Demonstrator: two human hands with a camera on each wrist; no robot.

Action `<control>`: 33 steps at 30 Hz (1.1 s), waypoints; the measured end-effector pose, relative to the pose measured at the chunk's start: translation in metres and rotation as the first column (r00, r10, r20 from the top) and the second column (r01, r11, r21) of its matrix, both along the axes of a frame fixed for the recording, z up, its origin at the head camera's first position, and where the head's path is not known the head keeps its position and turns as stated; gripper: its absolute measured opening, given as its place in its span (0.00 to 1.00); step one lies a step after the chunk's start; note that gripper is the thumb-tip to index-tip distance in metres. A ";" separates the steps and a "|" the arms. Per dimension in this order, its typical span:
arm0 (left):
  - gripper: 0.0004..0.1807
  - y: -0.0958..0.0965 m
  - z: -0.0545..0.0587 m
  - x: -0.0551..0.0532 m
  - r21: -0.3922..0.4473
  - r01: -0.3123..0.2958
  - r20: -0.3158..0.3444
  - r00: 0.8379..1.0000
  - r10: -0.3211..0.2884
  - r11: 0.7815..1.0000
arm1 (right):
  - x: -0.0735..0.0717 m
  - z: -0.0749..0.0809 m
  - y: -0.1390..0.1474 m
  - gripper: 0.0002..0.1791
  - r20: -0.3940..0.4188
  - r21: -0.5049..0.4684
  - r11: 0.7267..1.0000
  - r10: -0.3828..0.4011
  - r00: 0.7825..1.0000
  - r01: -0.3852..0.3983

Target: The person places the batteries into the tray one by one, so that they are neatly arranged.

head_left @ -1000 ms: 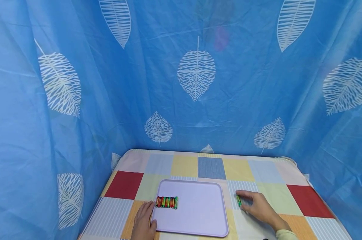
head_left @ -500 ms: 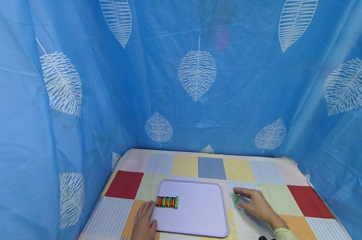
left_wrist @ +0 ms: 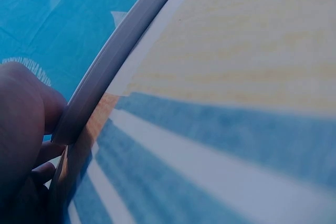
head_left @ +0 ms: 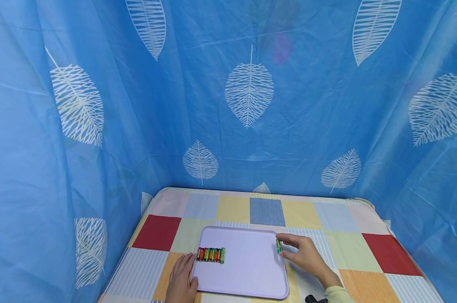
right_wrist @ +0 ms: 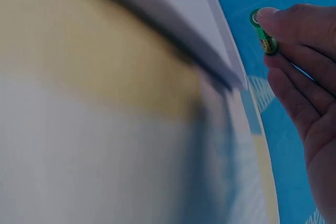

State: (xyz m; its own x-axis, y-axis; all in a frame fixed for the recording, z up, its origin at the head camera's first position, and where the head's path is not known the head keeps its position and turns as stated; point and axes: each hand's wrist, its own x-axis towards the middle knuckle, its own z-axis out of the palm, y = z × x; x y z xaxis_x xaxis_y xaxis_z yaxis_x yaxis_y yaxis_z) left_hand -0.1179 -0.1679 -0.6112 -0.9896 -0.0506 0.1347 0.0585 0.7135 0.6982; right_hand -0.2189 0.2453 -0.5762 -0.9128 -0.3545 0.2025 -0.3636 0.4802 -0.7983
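Between thumb and fingertips, my right hand (head_left: 306, 256) pinches a green battery (head_left: 278, 246) over the right rim of a pale lilac tray (head_left: 251, 269). In the right wrist view the battery (right_wrist: 266, 38) is tilted, one end towards the camera, and the other fingers extend below it. My left hand (head_left: 181, 280) rests against the tray's left edge, fingers along the rim and thumb near the lower left. The left wrist view shows this hand (left_wrist: 23, 124) touching the rim (left_wrist: 105, 61). A row of several red and green batteries (head_left: 211, 255) lies side by side on the tray's left part.
A patchwork cloth (head_left: 266, 212) covers the table under the tray. Blue curtains (head_left: 247, 147) with white leaf prints hang behind and on both sides. A small black object (head_left: 312, 299) shows by the right sleeve (head_left: 338, 294) at the bottom edge.
My right hand has carried the green battery leftward, from the cloth right of the tray to above the tray's right rim. The left hand, tray and battery row stay in place.
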 end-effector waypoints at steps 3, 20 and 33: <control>0.36 0.000 0.001 -0.001 0.001 -0.001 0.012 1.000 0.001 1.000 | 0.000 -0.001 -0.015 0.29 -0.006 -0.036 0.999 0.025 1.000 -0.025; 0.36 0.001 0.000 -0.001 -0.003 -0.014 0.013 1.000 0.014 1.000 | 0.013 -0.011 -0.100 0.27 -0.029 -0.132 0.986 0.095 0.995 -0.098; 0.36 0.001 0.001 -0.002 -0.012 -0.017 0.031 0.999 0.017 1.000 | 0.020 -0.018 -0.146 0.28 -0.043 -0.062 0.994 0.092 0.995 -0.095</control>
State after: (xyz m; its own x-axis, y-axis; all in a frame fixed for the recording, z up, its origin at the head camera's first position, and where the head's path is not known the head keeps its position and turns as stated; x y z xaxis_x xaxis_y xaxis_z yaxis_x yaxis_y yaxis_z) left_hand -0.1198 -0.1674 -0.6105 -0.9923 -0.0659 0.1050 0.0251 0.7225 0.6909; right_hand -0.1987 0.0991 -0.5940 -0.8671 -0.4231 0.2628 -0.4364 0.3911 -0.8103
